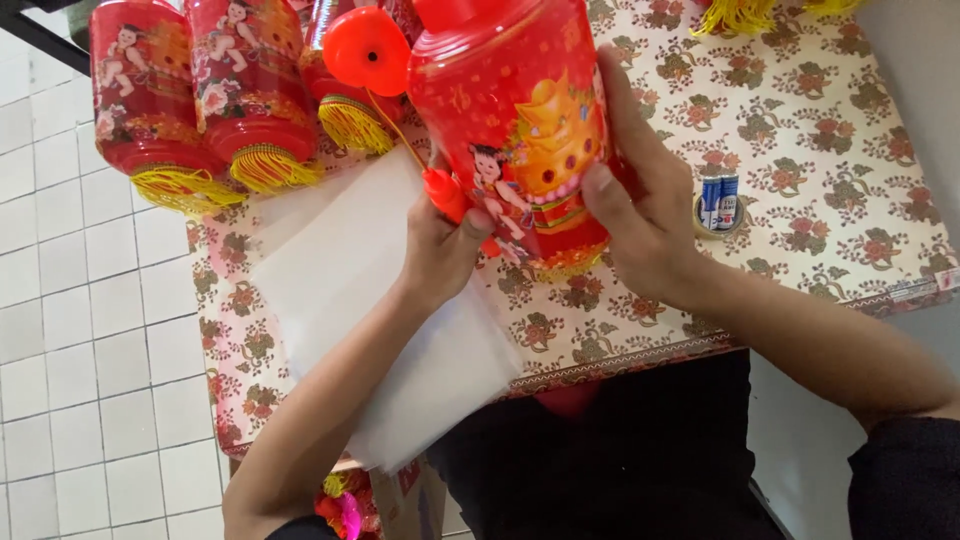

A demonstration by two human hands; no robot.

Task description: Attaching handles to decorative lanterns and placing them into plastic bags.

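A large red lantern (515, 110) with a printed child figure and gold fringe is held over the table. My right hand (640, 200) grips its right side, thumb across the front near the lower rim. My left hand (445, 240) is closed around a small red handle piece (443, 192) at the lantern's lower left. A thin wire runs from that piece up to a round red cap (367, 50).
Three more red lanterns with yellow fringe (210, 100) lie at the table's far left. A stack of white sheets (390, 300) lies under my left arm. Two small batteries on a tape roll (718, 205) sit right of the lantern. The floral tablecloth (830, 150) covers the table; white tiled floor (80, 350) lies left.
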